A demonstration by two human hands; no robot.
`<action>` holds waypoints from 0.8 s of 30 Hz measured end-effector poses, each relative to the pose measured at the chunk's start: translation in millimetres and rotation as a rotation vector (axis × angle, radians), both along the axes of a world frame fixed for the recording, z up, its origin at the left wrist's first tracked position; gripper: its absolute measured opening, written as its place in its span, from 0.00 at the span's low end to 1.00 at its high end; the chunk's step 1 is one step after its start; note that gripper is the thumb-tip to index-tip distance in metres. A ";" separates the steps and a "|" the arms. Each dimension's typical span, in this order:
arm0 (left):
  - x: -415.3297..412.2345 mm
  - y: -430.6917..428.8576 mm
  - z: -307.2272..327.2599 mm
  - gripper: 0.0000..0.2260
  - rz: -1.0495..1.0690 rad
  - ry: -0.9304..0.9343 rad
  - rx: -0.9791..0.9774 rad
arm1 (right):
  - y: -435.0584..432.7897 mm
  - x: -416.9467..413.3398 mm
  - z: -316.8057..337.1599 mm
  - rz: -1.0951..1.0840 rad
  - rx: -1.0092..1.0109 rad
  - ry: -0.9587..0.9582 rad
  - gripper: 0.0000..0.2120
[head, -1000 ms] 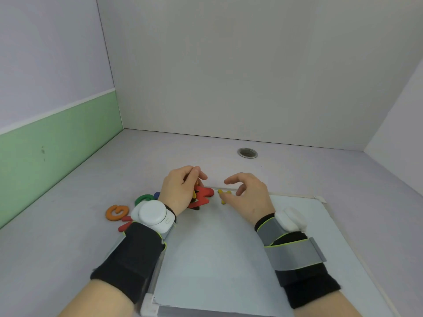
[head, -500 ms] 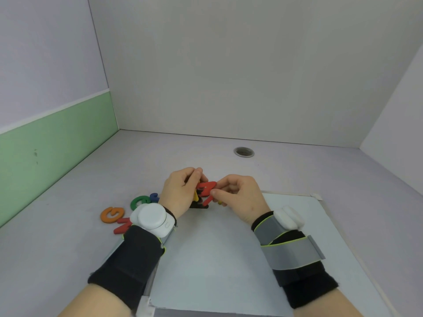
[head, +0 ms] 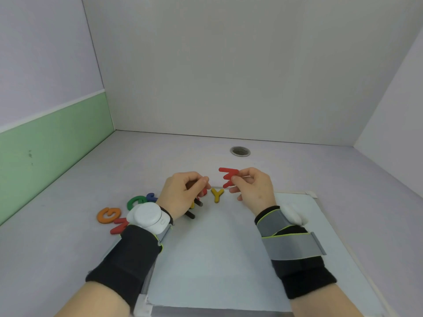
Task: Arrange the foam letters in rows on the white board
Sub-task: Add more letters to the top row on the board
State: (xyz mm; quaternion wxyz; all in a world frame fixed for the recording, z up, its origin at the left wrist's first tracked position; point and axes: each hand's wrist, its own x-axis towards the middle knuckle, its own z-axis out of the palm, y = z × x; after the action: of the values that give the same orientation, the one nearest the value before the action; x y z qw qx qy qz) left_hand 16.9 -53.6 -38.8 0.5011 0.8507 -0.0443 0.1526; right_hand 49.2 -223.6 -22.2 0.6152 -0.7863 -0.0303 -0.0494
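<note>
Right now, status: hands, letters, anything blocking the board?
Right hand pinching red letter, raised above board's far edge. Left hand closed on several letters, partly hidden. Yellow Y flat on white board. Nothing blocking.

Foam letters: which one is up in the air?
The red M, pinched in the right hand; the yellow Y lies flat on the white board.

I count two hands in my view — the left hand (head: 183,195) and the right hand (head: 254,191) — and one flat white board (head: 229,248). Foam letters I can make out singly: one red zigzag letter (head: 229,176), one yellow Y (head: 217,194), one orange G (head: 108,215), one green C (head: 135,200) and one red letter (head: 119,226) — others under the left hand are too hidden to count.
</note>
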 end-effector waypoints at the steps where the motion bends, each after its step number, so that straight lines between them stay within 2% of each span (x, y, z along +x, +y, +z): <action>1: -0.5 -0.6 0.7 0.12 -0.003 -0.008 0.015 | -0.2 0.5 0.0 -0.004 -0.008 0.002 0.01; 7: -3.0 -2.8 1.7 0.12 0.002 -0.003 0.026 | -8.6 1.7 4.9 -0.002 -0.077 0.029 0.04; 10: -2.7 -2.8 1.7 0.12 0.006 -0.004 0.019 | -15.7 4.3 7.5 -0.013 -0.252 -0.011 0.08; 13: -2.0 -2.6 1.3 0.13 0.007 0.001 0.014 | -26.2 5.9 6.3 -0.003 -0.372 -0.025 0.06; 16: -1.6 -2.7 1.0 0.13 0.003 -0.002 0.030 | -37.2 5.8 1.5 0.044 -0.400 0.016 0.16; 21: -2.5 -2.5 1.3 0.13 0.005 -0.007 0.044 | -41.4 3.3 -4.0 0.030 -0.401 -0.015 0.09; 24: -2.8 -2.1 0.9 0.13 0.008 -0.008 0.046 | -39.4 2.8 -8.4 -0.033 -0.447 -0.043 0.10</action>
State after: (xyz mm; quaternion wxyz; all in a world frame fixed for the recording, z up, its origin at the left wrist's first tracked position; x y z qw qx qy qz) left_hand 14.1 -55.7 -37.9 0.4807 0.8615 -0.0461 0.1569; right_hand 52.0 -262.9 -30.6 0.4238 -0.9023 -0.0407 -0.0681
